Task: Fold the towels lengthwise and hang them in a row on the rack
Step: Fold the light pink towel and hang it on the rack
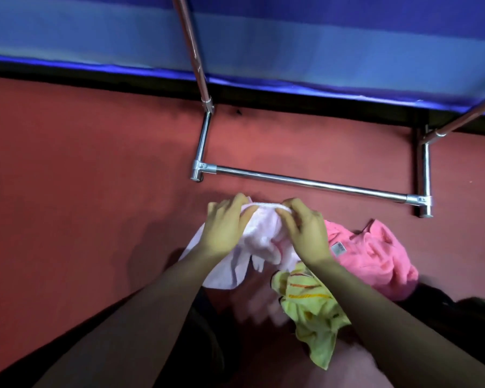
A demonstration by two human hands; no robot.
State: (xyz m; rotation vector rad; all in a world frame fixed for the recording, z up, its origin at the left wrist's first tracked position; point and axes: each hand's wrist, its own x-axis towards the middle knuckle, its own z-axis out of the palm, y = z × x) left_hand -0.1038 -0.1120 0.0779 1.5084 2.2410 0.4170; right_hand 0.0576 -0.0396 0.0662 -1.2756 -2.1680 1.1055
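Hands are both on the pale pink towel (263, 233), near the bottom bar of the metal rack (310, 184). The left hand (224, 228) and the right hand (305, 231) pinch its upper edge with curled fingers. A bright pink towel (375, 256) and a yellow-green towel (311, 306) lie crumpled on the red floor (81, 177), just right.

A red floor (81, 163) meets a blue-striped fabric backdrop (291, 37).
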